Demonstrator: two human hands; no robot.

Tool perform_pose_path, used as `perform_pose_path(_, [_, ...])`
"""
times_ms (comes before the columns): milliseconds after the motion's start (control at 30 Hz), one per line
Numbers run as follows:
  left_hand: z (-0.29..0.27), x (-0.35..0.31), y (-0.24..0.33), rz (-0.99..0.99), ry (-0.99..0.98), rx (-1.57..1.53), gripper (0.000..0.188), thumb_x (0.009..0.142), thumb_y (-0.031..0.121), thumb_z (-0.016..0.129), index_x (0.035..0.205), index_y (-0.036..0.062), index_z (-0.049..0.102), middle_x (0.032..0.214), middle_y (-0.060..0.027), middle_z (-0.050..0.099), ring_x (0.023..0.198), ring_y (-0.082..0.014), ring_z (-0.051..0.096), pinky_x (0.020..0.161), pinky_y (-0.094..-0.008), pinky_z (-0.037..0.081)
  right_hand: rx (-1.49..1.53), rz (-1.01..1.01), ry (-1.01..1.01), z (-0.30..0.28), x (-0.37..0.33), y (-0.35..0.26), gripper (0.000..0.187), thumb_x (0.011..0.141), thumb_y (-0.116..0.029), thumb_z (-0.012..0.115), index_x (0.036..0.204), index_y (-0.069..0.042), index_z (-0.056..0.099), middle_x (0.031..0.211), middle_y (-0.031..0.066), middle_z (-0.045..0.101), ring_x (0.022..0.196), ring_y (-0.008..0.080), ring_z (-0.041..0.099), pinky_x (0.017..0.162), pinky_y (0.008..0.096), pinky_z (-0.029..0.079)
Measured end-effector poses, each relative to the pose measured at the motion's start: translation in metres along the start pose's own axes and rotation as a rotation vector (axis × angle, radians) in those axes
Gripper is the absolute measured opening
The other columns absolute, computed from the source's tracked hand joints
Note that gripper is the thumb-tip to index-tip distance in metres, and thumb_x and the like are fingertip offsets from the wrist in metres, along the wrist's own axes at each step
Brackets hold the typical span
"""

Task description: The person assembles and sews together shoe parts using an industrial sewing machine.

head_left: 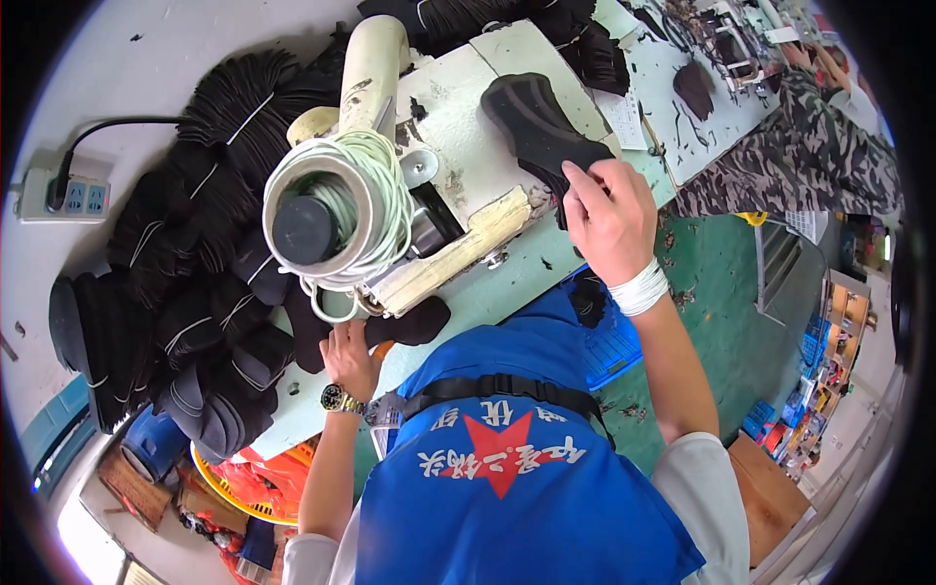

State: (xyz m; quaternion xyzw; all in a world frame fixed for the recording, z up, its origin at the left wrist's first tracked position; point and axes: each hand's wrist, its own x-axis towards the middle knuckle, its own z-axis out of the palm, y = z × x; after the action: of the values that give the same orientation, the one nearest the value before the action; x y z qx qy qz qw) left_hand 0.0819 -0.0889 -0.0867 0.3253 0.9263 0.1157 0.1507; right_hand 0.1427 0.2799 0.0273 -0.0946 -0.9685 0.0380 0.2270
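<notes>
My right hand (612,216) pinches the near end of a black insole-shaped piece (536,117), which lies across the pale machine bed. White wrapping circles that wrist. My left hand (349,359), with a metal watch on the wrist, has its fingers closed at the near edge of another black insole-shaped piece (414,322); the fingertips are partly hidden. Between the hands stands an off-white sewing-type machine (370,73). Its round cup-like part (276,229) is wound with pale cord (395,210) and holds a black disc.
Tied bundles of black pieces (175,214) crowd the table's left side, by a wall socket (73,198). Below the table are an orange basket (219,478) and a blue crate (614,351). A person in camouflage trousers (790,156) sits at the far right.
</notes>
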Motion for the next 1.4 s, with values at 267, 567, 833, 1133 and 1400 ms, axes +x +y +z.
perform_pose_path(267, [-0.019,-0.002,-0.012,0.093,-0.052,-0.257,0.015,0.081,0.016,0.069,0.089,0.0055,0.063,0.083,-0.0117,0.062,0.074,-0.0325,0.062,0.063,-0.0382,0.050,-0.095,0.091,0.022,0.010,-0.003,-0.010,0.025,0.067,-0.005,0.066,0.091,-0.001,0.067,0.074,0.0074,0.049,0.069,0.0246,0.052,0.059,0.0364,0.042])
perform_pose_path(567, [-0.134,0.030,0.050,0.254,-0.517,-0.853,0.016,0.083,0.004,0.066,0.098,-0.0013,0.066,0.089,-0.0170,0.067,0.082,-0.0281,0.066,0.074,-0.0330,0.050,1.031,0.003,-0.432,-0.015,-0.023,-0.124,0.020,0.074,-0.010,0.064,0.091,0.000,0.063,0.089,0.0162,0.061,0.083,0.0328,0.060,0.078,0.0431,0.048])
perform_pose_path(833, [-0.146,0.087,0.046,-0.156,-0.745,-1.219,0.022,0.098,0.014,0.049,0.109,-0.0027,0.057,0.082,-0.0078,0.066,0.062,-0.0093,0.061,0.054,-0.0230,0.050,1.009,0.376,-0.500,0.007,-0.001,-0.106,0.017,0.087,-0.012,0.059,0.083,0.004,0.061,0.072,0.0191,0.061,0.064,0.0337,0.061,0.058,0.0358,0.046])
perform_pose_path(1133, [-0.152,0.134,0.011,-0.142,-0.744,-1.190,0.022,0.094,0.014,0.049,0.092,-0.0036,0.063,0.075,-0.0129,0.067,0.055,-0.0171,0.065,0.044,-0.0255,0.054,0.799,0.444,-0.564,0.056,0.006,-0.127,0.020,0.082,-0.014,0.061,0.076,0.005,0.060,0.066,0.0216,0.059,0.060,0.0400,0.058,0.056,0.0432,0.045])
perform_pose_path(1400, [-0.106,0.097,0.077,-0.396,-0.446,-1.162,0.034,0.097,0.019,0.050,0.100,-0.0148,0.056,0.075,-0.0187,0.065,0.057,-0.0221,0.066,0.052,-0.0299,0.057,0.889,0.593,-0.543,0.016,-0.008,-0.096,0.019,0.081,-0.011,0.063,0.070,0.003,0.056,0.059,0.0166,0.056,0.050,0.0276,0.056,0.049,0.0354,0.042])
